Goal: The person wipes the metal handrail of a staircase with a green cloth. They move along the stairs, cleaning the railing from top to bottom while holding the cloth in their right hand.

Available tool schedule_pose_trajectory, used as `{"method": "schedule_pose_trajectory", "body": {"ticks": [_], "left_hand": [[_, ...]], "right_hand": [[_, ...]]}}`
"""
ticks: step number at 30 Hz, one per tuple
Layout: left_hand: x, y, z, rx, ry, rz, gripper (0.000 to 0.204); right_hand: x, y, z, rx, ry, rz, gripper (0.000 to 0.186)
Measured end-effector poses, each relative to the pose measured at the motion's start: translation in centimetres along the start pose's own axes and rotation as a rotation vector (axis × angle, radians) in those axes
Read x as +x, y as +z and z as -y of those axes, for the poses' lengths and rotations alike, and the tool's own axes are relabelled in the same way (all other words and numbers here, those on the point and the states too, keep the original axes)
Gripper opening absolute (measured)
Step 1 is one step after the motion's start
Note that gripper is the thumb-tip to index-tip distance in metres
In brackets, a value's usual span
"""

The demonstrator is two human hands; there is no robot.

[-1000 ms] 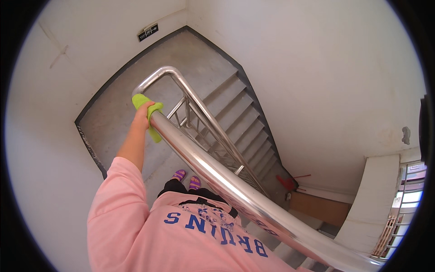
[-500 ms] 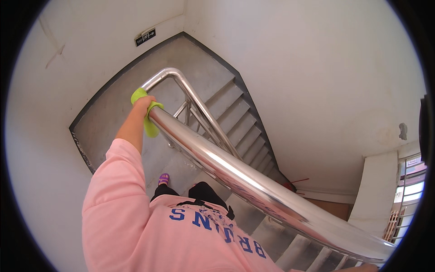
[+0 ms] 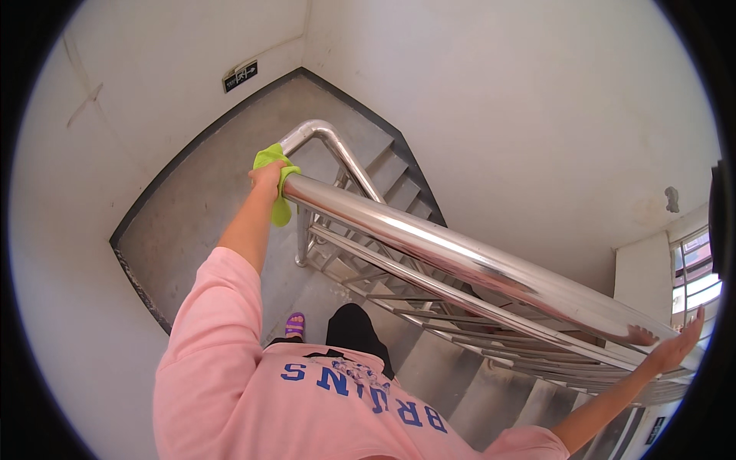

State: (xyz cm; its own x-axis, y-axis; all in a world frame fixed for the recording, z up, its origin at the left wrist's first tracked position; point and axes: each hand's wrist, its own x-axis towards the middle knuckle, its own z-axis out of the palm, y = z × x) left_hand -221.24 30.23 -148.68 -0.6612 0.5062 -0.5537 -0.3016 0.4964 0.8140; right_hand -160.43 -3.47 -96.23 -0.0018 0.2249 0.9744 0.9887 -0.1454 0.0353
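A lime-green cloth (image 3: pixel 282 212) is wrapped around the polished metal handrail (image 3: pixel 429 238), close to where the rail bends at the landing. My left hand (image 3: pixel 265 178) is closed over this cloth, pressing it to the rail with the arm stretched forward. At the far right, my right hand (image 3: pixel 675 349) is held beside the rail's near part, with fingers extended and nothing in them. Its reflection shows in the shiny metal; whether the palm touches the rail I cannot tell.
Below the handrail run thinner metal bars (image 3: pixel 399 277). Concrete steps (image 3: pixel 452 391) lie beneath me, and another flight (image 3: pixel 387 172) descends beyond the rail. A grey landing (image 3: pixel 192 207) meets white walls on the left. A barred window (image 3: pixel 696 268) is at the right.
My right hand has come up from the lower right edge into view, fingers spread. The left hand, still gripping the cloth, sits farther right in the picture, and more of the lower bars shows.
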Motion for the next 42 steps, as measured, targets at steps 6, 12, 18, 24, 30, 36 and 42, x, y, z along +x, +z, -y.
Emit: {"method": "schedule_pose_trajectory", "body": {"ticks": [6,12,18,24,30,36,42], "left_hand": [[-12.7,-1.9,-3.6,0.062,0.036,0.052,0.107],[-18.2,-2.7,-3.0,-0.04,0.065,0.268,0.121],[-17.7,-3.1,-3.7,-0.115,0.029,0.379,0.122],[-14.4,-1.7,-5.3,0.19,-0.008,0.116,0.124],[-5.2,-0.4,-3.4,0.178,-0.057,0.104,0.109],[3.1,-0.2,-2.1,0.299,-0.006,0.158,0.081],[3.5,-0.2,-4.0,0.424,0.097,0.305,0.048]], "right_hand": [[-0.9,4.1,2.2,0.031,-0.07,0.41,0.04],[-2.0,3.6,3.8,0.029,0.093,0.364,0.04],[-5.3,2.9,4.3,-0.08,0.053,0.444,0.036],[-6.1,3.4,6.0,-0.003,0.263,0.373,0.036],[-6.1,3.5,5.6,0.009,0.405,0.387,0.036],[-6.1,3.7,5.2,0.05,0.4,0.365,0.034],[-6.2,3.3,4.2,0.059,0.405,0.385,0.034]]}}
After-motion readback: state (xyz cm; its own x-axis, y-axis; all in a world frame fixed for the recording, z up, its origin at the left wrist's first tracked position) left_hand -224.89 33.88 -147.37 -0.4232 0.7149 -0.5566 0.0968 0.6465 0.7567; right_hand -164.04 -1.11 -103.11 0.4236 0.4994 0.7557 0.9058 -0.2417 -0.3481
